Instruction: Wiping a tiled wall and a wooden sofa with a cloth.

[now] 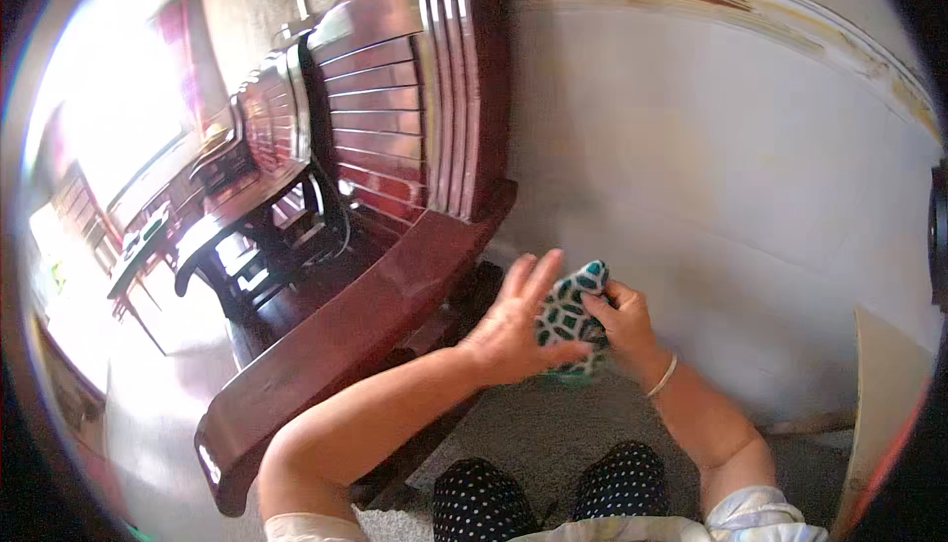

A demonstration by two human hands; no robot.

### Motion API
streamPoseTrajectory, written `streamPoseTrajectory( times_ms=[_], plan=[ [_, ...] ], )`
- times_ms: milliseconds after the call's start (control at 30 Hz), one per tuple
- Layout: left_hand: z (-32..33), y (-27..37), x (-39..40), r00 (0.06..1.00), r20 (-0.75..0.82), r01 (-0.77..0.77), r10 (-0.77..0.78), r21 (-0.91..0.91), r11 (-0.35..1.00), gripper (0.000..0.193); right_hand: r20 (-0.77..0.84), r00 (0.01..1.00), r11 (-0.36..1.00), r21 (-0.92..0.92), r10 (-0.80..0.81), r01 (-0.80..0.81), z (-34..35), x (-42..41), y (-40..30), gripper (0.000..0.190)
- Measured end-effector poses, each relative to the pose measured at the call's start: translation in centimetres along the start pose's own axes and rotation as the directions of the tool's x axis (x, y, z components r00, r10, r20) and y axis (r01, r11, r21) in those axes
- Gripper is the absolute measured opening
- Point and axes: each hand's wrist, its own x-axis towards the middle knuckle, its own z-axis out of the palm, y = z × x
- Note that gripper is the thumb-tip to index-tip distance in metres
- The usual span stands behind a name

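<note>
A cloth with a dark green and white cell-like pattern hangs between my two hands, in front of my knees. My right hand, with a pale bangle at its wrist, pinches the cloth near its upper corner between thumb and fingers. Spread wide, my left hand is at the cloth's left side, its fingers pointing up and its thumb across the lower part. Whether the left palm touches the cloth cannot be told. The cloth's lower edge is blurred.
To the left stands a glossy dark-red wooden bench with a broad armrest and slatted back. Farther left are a low wooden table and a bright window. A pale wall panel rises ahead and right; a board edge stands at right.
</note>
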Motion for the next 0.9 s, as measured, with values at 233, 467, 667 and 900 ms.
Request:
streamPoseTrajectory(
  times_ms=[233,467,667,900],
  plan=[
    [-8.0,-3.4,4.2,0.933,-0.346,0.040,0.097,0.368,0.929,0.058,0.060,0.998,0.757,0.653,-0.006,-0.034,3.6,0.3,-5.0,0.018],
    [-7.8,-11.8,2.5,0.798,-0.381,0.602,-0.466,0.489,0.631,0.053,0.410,0.888,0.977,-0.042,0.209,-0.211,5.3,-6.1,5.2,0.018],
    [-14.0,-7.4,-10.1,0.867,-0.056,0.344,-0.495,0.786,0.513,0.019,0.455,0.831,0.836,-0.548,0.320,-0.022,-1.0,-14.2,18.8,0.020],
    [-17.7,-2.9,-23.9,0.683,-0.418,0.708,-0.599,0.581,0.402,0.046,0.073,0.873,0.778,-0.493,0.483,-0.389,-6.2,-17.9,23.4,0.019]
  ],
)
